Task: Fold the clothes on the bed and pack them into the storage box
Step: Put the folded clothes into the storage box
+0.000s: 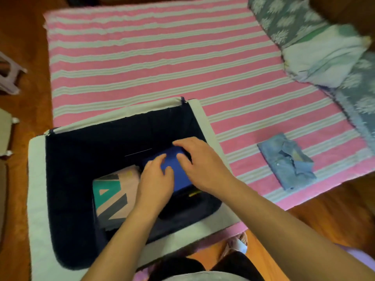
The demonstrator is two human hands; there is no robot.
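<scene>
Bare forearms with no sleeves showing, dark trousers (pixel 203 266), a pale grey top (pixel 203 277) at the waist

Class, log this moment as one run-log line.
step: packing | both hands: left hand, right hand press blue garment into storage box | remaining: denim shirt on bed

White pillow (pixel 324 57) on grey patterned blanket (pixel 284 19) — plastic stool (pixel 10 76) far left

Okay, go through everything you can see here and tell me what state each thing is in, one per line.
Storage box: open, partly filled.
Blue garment: folded, in box, under both hands.
Lettered garment: folded, in box.
Denim shirt: folded, on bed, unpacked.
Left hand: pressing blue garment.
Right hand: resting on blue garment.
</scene>
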